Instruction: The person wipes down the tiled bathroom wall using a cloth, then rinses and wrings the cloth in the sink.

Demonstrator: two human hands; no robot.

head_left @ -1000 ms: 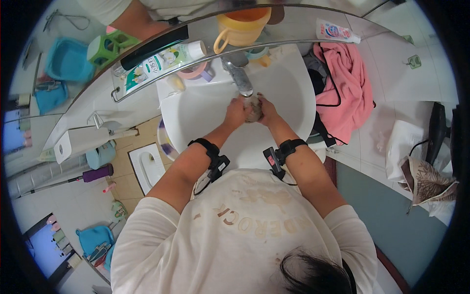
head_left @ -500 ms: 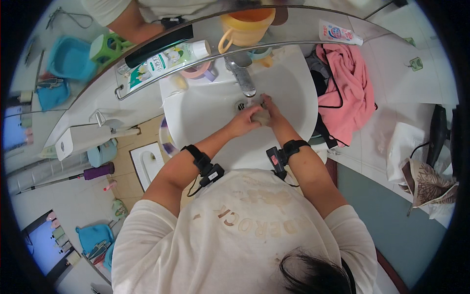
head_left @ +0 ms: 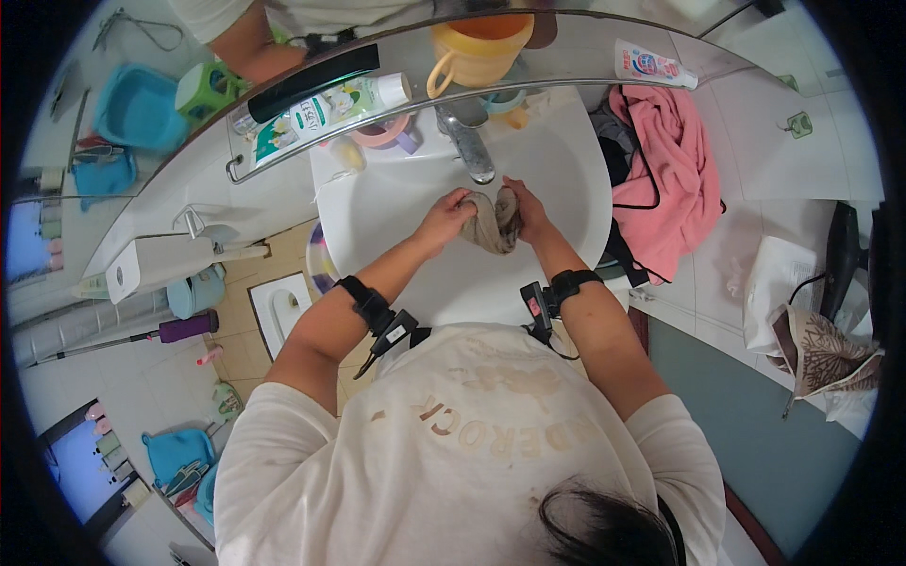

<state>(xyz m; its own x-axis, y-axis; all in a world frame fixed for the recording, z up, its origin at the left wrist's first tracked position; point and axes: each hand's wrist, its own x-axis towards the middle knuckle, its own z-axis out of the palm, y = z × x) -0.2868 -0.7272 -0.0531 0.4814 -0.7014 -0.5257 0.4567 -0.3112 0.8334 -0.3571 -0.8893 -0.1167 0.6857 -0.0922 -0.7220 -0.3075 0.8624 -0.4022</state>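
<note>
In the head view, a limp, greyish-brown piece of fabric (head_left: 491, 231) is held over the basin of a glossy white ceramic sink (head_left: 373, 212), just below the spout of a chrome metal faucet (head_left: 472, 156). One end is gripped by the bare left hand (head_left: 444, 219), whose fingers are curled closed around the cloth near the thumb. The opposite end is held by the bare right hand (head_left: 530, 209), whose fingers are partly bent, the cloth being pinched on its inner side. Between the two hands the fabric is slung in a sagging U, and the basin floor is partly covered by it; whether it is touched there cannot be told.

A black strap with a small box-shaped device (head_left: 387, 325) is worn on the left forearm, and a similar black strapped device (head_left: 557, 292) on the right one. Above the sink, a yellow-orange handled cup (head_left: 481, 57) and a white and green plastic tube (head_left: 326, 113) are kept on a shelf edged by a metal rail (head_left: 359, 127). To the right of the sink, a crumpled pink towel-like cloth with black edging (head_left: 670, 179) is seen.
</note>
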